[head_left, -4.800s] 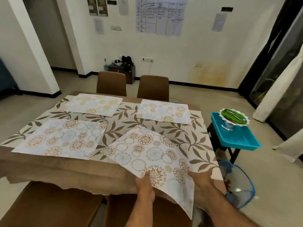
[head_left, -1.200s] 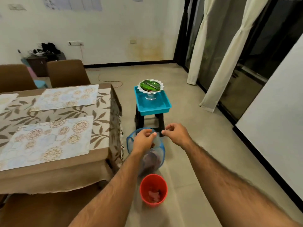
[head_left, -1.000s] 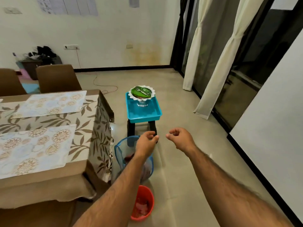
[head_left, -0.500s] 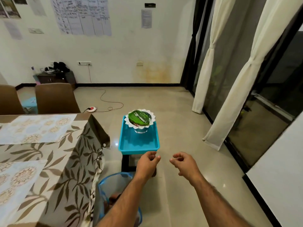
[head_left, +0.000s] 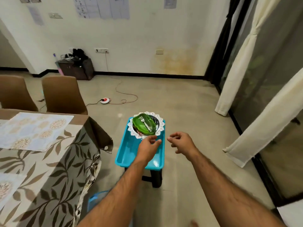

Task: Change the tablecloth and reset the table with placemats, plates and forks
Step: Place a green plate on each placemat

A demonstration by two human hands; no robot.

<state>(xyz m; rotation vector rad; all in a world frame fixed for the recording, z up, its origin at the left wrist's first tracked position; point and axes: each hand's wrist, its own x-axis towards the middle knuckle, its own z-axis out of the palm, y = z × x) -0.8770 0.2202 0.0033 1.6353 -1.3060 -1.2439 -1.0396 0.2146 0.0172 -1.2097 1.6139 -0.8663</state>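
Tablecloth (head_left: 49,169) – matt woven cloth, leaf print, hangs in soft folds off desk. Placemat (head_left: 34,131) smooth, flat, faint sheen, floral print. Tray (head_left: 131,154) – glossy turquoise plastic. Green plate (head_left: 144,124) shiny, translucent, glass-like. Forks (head_left: 145,122) bright metal. Doily (head_left: 159,128) white, lacy edge. Chairs (head_left: 63,95) smooth brown, matt. Floor (head_left: 180,104) polished tile, dull reflections. Curtain (head_left: 262,112) cream cloth, matt.

Left: leaf-patterned tablecloth (head_left: 54,163) over table, floral rectangular placemat (head_left: 32,130) on it | behind table: two brown chairs (head_left: 63,95) | right of table: turquoise plastic tray (head_left: 131,154) on dark stool (head_left: 155,177) | at tray's far end: stacked plates (head_left: 145,126), metal fork (head_left: 145,122) on top | both hands over tray's near side of plates, left hand (head_left: 148,147) left of right hand (head_left: 182,142).
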